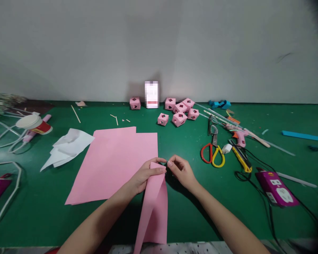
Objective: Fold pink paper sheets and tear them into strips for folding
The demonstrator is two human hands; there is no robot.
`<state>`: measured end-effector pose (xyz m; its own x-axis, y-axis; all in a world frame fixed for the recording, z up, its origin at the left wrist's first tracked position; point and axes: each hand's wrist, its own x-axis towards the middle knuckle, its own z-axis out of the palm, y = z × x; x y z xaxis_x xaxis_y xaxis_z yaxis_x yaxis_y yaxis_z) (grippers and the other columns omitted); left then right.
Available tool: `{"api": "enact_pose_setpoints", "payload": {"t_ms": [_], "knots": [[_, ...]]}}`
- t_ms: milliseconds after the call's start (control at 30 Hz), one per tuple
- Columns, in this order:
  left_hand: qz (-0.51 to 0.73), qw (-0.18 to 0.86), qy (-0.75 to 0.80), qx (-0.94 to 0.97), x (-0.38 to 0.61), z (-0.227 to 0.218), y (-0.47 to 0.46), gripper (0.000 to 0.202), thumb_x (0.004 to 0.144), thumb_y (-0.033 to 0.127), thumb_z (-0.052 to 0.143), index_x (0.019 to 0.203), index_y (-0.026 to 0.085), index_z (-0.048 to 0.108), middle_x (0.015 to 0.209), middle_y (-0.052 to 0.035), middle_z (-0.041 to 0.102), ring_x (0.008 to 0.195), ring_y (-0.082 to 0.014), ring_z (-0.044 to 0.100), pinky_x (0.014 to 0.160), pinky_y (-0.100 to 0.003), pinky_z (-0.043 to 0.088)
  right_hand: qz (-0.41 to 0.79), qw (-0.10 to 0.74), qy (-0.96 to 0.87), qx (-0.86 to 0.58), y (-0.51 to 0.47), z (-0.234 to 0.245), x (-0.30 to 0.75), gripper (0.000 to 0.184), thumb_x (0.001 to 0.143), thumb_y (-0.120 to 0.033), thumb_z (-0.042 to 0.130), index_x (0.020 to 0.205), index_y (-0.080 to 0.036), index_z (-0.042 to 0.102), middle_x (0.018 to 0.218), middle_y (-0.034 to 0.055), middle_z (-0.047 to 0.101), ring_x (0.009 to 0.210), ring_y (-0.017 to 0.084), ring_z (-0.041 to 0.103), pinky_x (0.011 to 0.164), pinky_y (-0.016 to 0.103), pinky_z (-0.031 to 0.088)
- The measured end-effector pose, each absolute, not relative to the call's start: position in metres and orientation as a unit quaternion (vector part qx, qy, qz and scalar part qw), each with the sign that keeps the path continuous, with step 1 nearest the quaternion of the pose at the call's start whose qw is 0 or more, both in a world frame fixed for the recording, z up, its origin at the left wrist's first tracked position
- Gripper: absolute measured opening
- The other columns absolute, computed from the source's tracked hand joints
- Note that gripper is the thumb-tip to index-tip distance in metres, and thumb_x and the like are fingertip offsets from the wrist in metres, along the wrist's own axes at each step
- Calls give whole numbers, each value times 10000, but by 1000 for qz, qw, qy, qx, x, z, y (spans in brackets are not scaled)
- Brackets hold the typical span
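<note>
A folded pink paper sheet lies on the green table and runs from the near edge up to my hands. My left hand rests on its top corner, with thumb and fingers closed on the paper. My right hand pinches the same top corner from the right side. Just left of the hands lies a stack of flat pink paper sheets.
Several pink paper cubes sit at the back by the wall. Scissors, a yellow utility knife, a pink glue gun and a purple power strip lie right. Crumpled white paper and a glue bottle lie left.
</note>
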<state>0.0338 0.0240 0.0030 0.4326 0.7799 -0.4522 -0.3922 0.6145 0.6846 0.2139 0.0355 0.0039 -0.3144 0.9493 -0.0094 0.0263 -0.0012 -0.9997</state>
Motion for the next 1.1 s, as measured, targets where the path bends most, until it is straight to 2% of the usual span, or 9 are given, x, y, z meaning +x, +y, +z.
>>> {"api": "enact_pose_setpoints", "payload": {"t_ms": [67, 167, 333, 500, 600, 767, 900, 1100], "knots": [[358, 807, 398, 249, 34, 4, 24, 527, 642, 257, 896, 1087, 167, 627, 754, 0, 670, 599, -106, 624, 567, -202, 486, 559, 384, -597, -429, 35, 5, 212, 498, 866, -629, 580, 642, -195, 480, 546, -66, 355, 498, 83, 304, 462, 229, 245], [355, 805, 400, 256, 34, 5, 24, 520, 638, 278, 897, 1073, 167, 634, 781, -8, 670, 601, -113, 627, 570, -214, 486, 552, 339, -631, -426, 33, 5, 209, 567, 869, -669, 512, 569, -208, 371, 545, -65, 272, 520, 85, 243, 479, 241, 195], [347, 800, 410, 267, 34, 4, 23, 517, 632, 287, 900, 1064, 171, 641, 800, -13, 671, 609, -118, 635, 581, -222, 481, 523, 318, -656, -442, 31, 4, 209, 521, 905, -558, 478, 556, -210, 310, 555, -61, 228, 531, 85, 216, 491, 250, 168], [335, 797, 422, 273, 34, 4, 23, 533, 615, 290, 908, 1064, 168, 648, 776, -3, 668, 594, -113, 630, 580, -223, 486, 499, 268, -703, -430, 34, 8, 219, 417, 932, -406, 467, 586, -195, 368, 550, -62, 264, 536, 88, 231, 501, 255, 168], [328, 798, 420, 282, 35, 5, 22, 538, 625, 294, 903, 1084, 164, 653, 774, -9, 680, 592, -114, 633, 581, -223, 489, 518, 244, -708, -413, 36, 10, 224, 395, 946, -378, 455, 602, -193, 397, 553, -62, 278, 535, 89, 247, 498, 251, 177], [325, 800, 411, 294, 35, 5, 21, 532, 638, 280, 896, 1096, 169, 649, 768, -7, 680, 581, -111, 632, 560, -208, 480, 544, 230, -708, -387, 36, 10, 227, 416, 958, -399, 448, 600, -195, 389, 561, -64, 270, 532, 87, 240, 496, 250, 171], [334, 803, 405, 281, 35, 5, 22, 537, 658, 267, 880, 1121, 158, 630, 817, -21, 677, 632, -115, 642, 608, -216, 500, 551, 237, -697, -394, 37, 12, 227, 438, 953, -434, 456, 591, -202, 375, 558, -66, 274, 532, 88, 242, 496, 250, 178], [358, 797, 416, 251, 28, 12, 29, 575, 644, 244, 880, 1141, 171, 601, 832, 1, 649, 677, -105, 627, 665, -211, 489, 546, 271, -679, -409, 41, 20, 233, 503, 928, -559, 466, 575, -203, 428, 524, -56, 363, 510, 94, 296, 492, 246, 230]]}}
